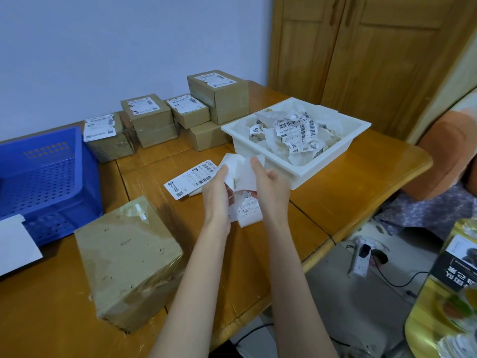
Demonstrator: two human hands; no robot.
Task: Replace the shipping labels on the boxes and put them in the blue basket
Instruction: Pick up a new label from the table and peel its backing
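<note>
While my left hand [216, 188] and right hand [268, 184] both grip a crumpled label [242, 174] above the desk [348, 182], the bare box [129, 259] sits near-left beside the blue basket [49, 174], white tray [333, 166] just right.

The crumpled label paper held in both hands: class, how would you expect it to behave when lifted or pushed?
Probably floppy: the crumpled label paper creases and droops between the left hand and right hand. Likely very light, like the scraps heaped in the white tray. Its torn edges suggest it rips easily.
</note>
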